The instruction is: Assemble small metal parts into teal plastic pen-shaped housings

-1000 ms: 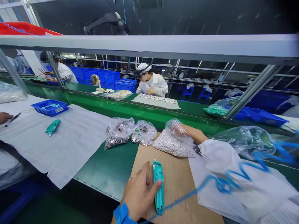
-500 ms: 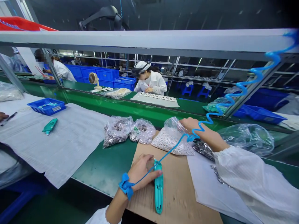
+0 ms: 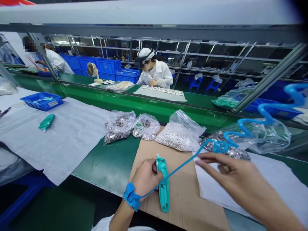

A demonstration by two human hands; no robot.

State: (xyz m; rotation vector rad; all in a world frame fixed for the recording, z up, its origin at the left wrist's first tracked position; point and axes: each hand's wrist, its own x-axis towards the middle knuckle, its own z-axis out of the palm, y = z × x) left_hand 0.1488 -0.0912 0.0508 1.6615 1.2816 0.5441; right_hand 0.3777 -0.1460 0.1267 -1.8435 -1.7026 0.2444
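Observation:
A long teal plastic housing half [image 3: 164, 192], hollow side up, lies on brown cardboard [image 3: 187, 205]. My left hand [image 3: 147, 175] is closed on its upper left edge, and a blue strap [image 3: 132, 196] circles that wrist. To the right, my right hand [image 3: 231, 175] hovers over white paper [image 3: 216, 189] with thumb and fingertips pinched together. Whatever may be between those fingertips is too small to make out. A clear bag of small white parts [image 3: 176, 136] stands behind the cardboard. The blue coiled cord [image 3: 183, 166] runs from the wrist strap up past my right hand.
Two bags of small metal parts [image 3: 119, 130] stand left of the white ones, and another metal-filled bag [image 3: 231, 147] lies right. Another teal housing [image 3: 46, 122] and a blue tray [image 3: 44, 102] rest on the left sheet. A co-worker [image 3: 154, 70] sits across the line.
My right hand has left the bag of white parts and come back toward me, fingers pinched. My left hand has closed on the teal housing's edge. The view has tilted down.

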